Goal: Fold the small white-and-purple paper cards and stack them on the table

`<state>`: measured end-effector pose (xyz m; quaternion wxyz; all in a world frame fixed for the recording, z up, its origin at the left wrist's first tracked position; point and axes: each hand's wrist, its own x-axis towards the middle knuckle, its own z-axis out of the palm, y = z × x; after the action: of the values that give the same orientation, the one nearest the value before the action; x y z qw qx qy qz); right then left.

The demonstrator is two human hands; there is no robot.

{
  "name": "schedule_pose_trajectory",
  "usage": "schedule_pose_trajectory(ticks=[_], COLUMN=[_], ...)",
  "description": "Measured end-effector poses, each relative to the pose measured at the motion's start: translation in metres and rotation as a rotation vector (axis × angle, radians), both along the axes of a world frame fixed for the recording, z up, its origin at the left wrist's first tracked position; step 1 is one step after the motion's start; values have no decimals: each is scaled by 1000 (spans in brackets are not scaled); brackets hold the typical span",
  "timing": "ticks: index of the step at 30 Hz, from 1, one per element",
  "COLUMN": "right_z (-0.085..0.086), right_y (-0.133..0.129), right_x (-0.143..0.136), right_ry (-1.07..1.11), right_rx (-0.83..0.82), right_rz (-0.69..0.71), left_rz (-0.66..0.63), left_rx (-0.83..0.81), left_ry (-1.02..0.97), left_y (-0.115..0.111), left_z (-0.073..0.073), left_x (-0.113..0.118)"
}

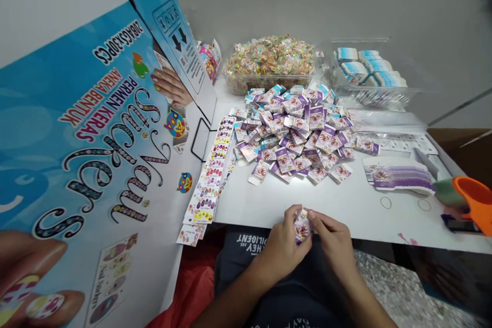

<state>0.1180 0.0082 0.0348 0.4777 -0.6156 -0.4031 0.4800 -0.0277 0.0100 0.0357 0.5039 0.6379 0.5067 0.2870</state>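
Note:
A small purple and white box (302, 227) is held upright just past the table's front edge, above the lap. My left hand (283, 241) is closed around its left side and bottom. At its top right corner, the fingertips of my right hand (328, 236) are pinched together against the box's upper end. Beyond the hands lies a large heap of similar small boxes (292, 133), some purple and some blue. To the left of the heap are long strips of nail stickers (211, 174).
A large blue carton (115, 128) stands close on the left. Behind the heap are a tub of wrapped candies (271, 61) and a clear tray (415, 87) of blue-white packs. Flat purple cartons (403, 177), rubber bands (386, 203) and an orange tape dispenser (474, 197) lie at right.

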Motion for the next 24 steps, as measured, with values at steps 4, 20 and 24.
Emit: schedule_pose_trajectory(ticks=[4, 20, 24], right_z=[-1, 46, 48], right_y=[-6, 124, 151], right_x=[3, 39, 46], right_ry=[-302, 88, 413], right_rx=[336, 150, 217], right_rz=[186, -59, -49], left_rz=[3, 167, 100], left_rx=[-54, 23, -17], left_ry=[-90, -408, -350], left_y=[1, 5, 10], left_z=[6, -38, -33], left_x=[-4, 5, 0])
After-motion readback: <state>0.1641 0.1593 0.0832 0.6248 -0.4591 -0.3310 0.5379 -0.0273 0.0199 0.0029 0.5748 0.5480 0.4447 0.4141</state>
